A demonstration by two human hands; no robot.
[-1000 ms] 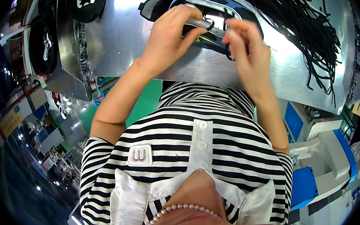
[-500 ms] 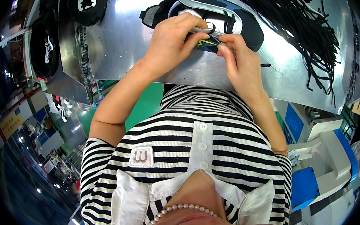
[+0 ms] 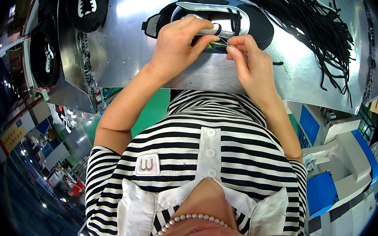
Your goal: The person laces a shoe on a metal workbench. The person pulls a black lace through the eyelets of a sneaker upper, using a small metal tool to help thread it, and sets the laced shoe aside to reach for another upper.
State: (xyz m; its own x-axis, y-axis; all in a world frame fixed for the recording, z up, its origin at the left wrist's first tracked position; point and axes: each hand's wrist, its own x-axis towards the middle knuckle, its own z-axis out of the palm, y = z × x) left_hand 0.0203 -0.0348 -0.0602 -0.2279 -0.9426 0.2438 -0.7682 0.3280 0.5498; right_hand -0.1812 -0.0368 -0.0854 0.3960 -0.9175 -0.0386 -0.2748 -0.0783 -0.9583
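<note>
A dark shoe [image 3: 261,29] with a light lining lies on its side on the metal tabletop, its toe to the right. A black shoelace [image 3: 235,20] runs across its opening through the eyelet edge. My left hand [image 3: 177,44] grips that edge, fingers inside the opening and thumb on the outer side, next to a yellow-green stripe. Close beside it, my right hand [image 3: 254,63] pinches a thin end of the shoelace between thumb and fingertips. The lace's exact path between the two hands is partly hidden. Its other black end sticks out past my right hand.
A large bundle of black laces [image 3: 311,32] spreads over the right of the metal tabletop [image 3: 136,60]. Black shoes with white lacing panels [image 3: 86,3] stand at the left, another one [image 3: 47,58] lower beside the table. A grey and blue machine [image 3: 340,170] is at my right.
The shoe and tabletop have shifted slightly left in view. Both hands keep their holds, with the right fingertips moving only a little.
</note>
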